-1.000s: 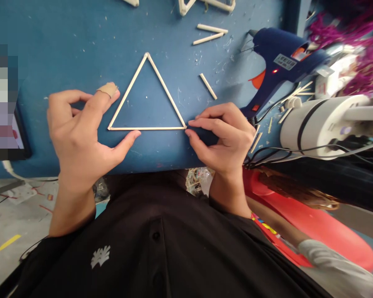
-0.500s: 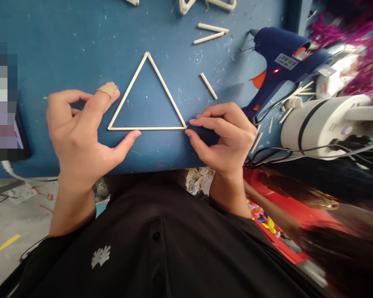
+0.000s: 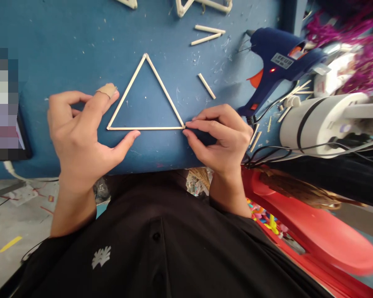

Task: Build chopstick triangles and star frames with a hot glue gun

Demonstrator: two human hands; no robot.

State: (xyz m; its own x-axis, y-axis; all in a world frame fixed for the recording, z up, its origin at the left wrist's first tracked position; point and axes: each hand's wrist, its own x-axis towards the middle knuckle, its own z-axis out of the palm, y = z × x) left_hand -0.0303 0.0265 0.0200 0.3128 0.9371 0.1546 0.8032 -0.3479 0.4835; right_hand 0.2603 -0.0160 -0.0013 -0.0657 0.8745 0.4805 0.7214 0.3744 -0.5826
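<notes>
A triangle of thin pale wooden sticks (image 3: 155,128) lies flat on the blue table in front of me. My left hand (image 3: 81,134) rests at its left corner with thumb and fingers apart; the thumb tip is by the bottom stick and the forefinger beside the left one. A tan bandage (image 3: 106,90) wraps that forefinger's end. At the lower right corner, my right hand (image 3: 225,134) pinches the joint between thumb and fingertips. Right of the triangle lies a short loose stick (image 3: 207,86), with two more sticks (image 3: 207,39) in a V behind it.
A blue glue gun (image 3: 273,58) with a lit red light lies at the right. Beside it are a white cylindrical device (image 3: 320,124), cables (image 3: 273,153) and purple shredded strands (image 3: 357,49). More stick frames (image 3: 217,4) lie at the back. A red chair (image 3: 335,236) stands lower right.
My right fingertips have come in closer to the triangle's corner. Another person's head and arm have left the lower right, uncovering the red chair. The view has shifted slightly.
</notes>
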